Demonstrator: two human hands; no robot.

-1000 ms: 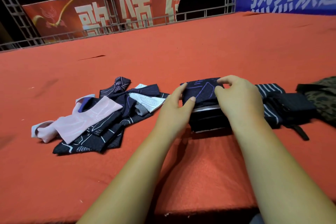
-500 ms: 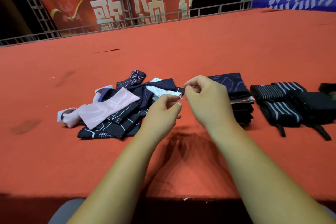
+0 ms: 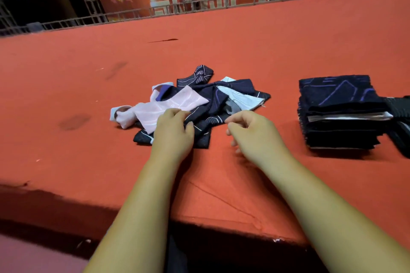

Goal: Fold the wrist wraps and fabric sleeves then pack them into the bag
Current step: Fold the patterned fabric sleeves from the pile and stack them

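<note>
Mid-counter (image 3: 221, 40): a loose pile (image 3: 221, 97) of unfolded sleeves, dark ones tangled with a pink sleeve (image 3: 175, 104) and a white sleeve (image 3: 241, 99). Toward the right edge, well apart from the pile: a squared stack (image 3: 339, 113) of folded dark sleeves, likely parked there to keep done work separate from the heap. Touching the stack's right side and cut off by the edge of view: dark wraps (image 3: 399, 108). No bag in view.

Left grip (image 3: 173, 131) down on the pile's near side, fingers curled over the line between pink and dark cloth. Pinching a layer or only resting on it: cannot tell. Right grip (image 3: 250, 133) just beside the pile's near right corner, fingers loosely curled, grasping nothing.

Step in hand, by judgement: picking the next sleeve out of the heap. Probably 1 grip to pin or lift, the other to catch a free end. Folding partly done, packing not begun. Risk: dragging 2 tangled sleeves out together, so worth separating the layers before lifting.
</note>
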